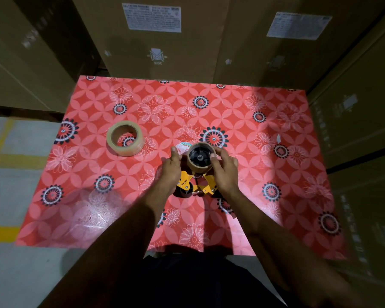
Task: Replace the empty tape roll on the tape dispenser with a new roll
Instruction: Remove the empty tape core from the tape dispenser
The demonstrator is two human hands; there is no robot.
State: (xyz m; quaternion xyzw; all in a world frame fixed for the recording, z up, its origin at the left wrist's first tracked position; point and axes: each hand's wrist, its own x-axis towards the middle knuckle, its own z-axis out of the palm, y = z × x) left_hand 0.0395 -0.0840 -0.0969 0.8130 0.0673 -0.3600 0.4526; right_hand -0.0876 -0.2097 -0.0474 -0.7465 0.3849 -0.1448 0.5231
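Observation:
A yellow tape dispenser (200, 185) lies on the red flowered table (276, 196). An empty brown cardboard core (198, 168) sits on its black wheel. My right hand (225, 172) has its fingers on the core's right rim. My left hand (171, 167) rests against the dispenser's left side, thumb pointing up; its grip is partly hidden. A new roll of clear tape (125, 138) lies flat on the table to the left, apart from both hands.
Tall cardboard boxes (165, 41) stand close behind the table and along the right side. Grey floor with yellow lines (2, 156) shows on the left. My dark clothing fills the bottom of the view.

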